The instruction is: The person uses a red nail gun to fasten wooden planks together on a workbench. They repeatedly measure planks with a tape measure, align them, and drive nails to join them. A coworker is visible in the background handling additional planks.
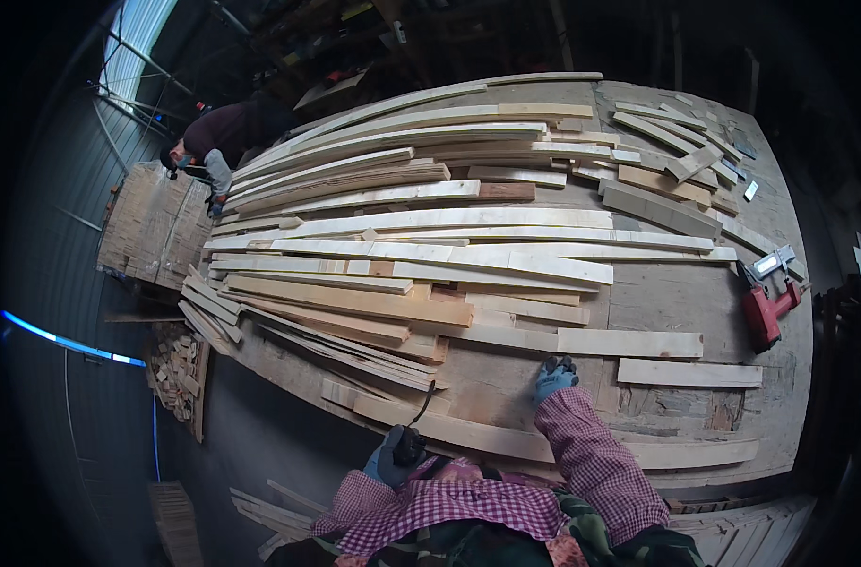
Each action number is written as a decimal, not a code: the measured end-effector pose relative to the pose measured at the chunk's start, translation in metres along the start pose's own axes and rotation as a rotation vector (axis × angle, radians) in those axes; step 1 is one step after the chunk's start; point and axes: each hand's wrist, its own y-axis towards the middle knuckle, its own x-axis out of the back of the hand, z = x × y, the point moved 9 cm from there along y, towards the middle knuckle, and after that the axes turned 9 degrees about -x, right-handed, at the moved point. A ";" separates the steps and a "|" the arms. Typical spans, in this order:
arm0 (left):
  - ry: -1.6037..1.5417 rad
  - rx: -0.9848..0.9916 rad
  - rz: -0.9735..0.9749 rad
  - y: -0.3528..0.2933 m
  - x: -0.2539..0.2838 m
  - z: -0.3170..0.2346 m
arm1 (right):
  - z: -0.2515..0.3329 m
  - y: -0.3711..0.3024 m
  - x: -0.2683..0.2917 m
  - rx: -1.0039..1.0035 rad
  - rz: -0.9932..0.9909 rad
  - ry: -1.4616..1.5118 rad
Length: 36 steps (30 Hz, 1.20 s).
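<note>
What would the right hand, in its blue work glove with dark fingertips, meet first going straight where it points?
Probably the pale, flat wooden board just beyond the right hand, close to that board's end; the hand's height is hard to judge.

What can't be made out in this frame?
In the head view:
Dark object at the left hand: too small and dark to identify; grip unclear.
Right hand: dark fingertips too small to tell whether they touch the table.
Boards at lower right: cut off by the lower edge.
</note>
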 end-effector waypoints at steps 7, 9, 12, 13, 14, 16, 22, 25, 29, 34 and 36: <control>-0.191 0.008 0.047 0.006 0.041 -0.002 | 0.030 -0.083 0.079 0.351 0.083 -0.302; -0.227 0.054 0.043 0.011 0.070 0.002 | 0.002 -0.063 0.055 0.501 0.036 -0.102; 1.001 -0.964 0.306 0.014 0.100 -0.021 | -0.026 -0.106 0.068 0.457 -0.087 -0.095; 1.102 -1.127 0.292 0.000 0.088 -0.024 | -0.037 -0.121 0.072 0.435 -0.138 -0.101; 1.122 -1.180 0.287 -0.010 0.071 -0.035 | -0.046 -0.135 0.072 0.379 -0.150 -0.138; 1.144 -1.165 0.219 -0.014 0.072 -0.035 | -0.065 -0.144 0.050 0.307 -0.140 -0.172; 1.019 -1.132 0.305 -0.002 0.066 -0.039 | -0.065 -0.150 0.035 0.488 -0.359 -0.294; 1.050 -1.053 0.267 0.008 0.073 -0.036 | -0.082 -0.129 0.017 0.229 0.008 -0.254; 0.999 -0.847 0.256 0.050 0.113 -0.008 | -0.067 -0.141 0.021 0.159 0.197 -0.291; 1.098 -1.032 0.211 0.026 0.089 -0.043 | -0.060 -0.148 0.028 0.122 0.212 -0.284; 0.201 -0.362 0.081 0.070 0.126 -0.014 | -0.054 -0.150 0.029 0.148 0.229 -0.270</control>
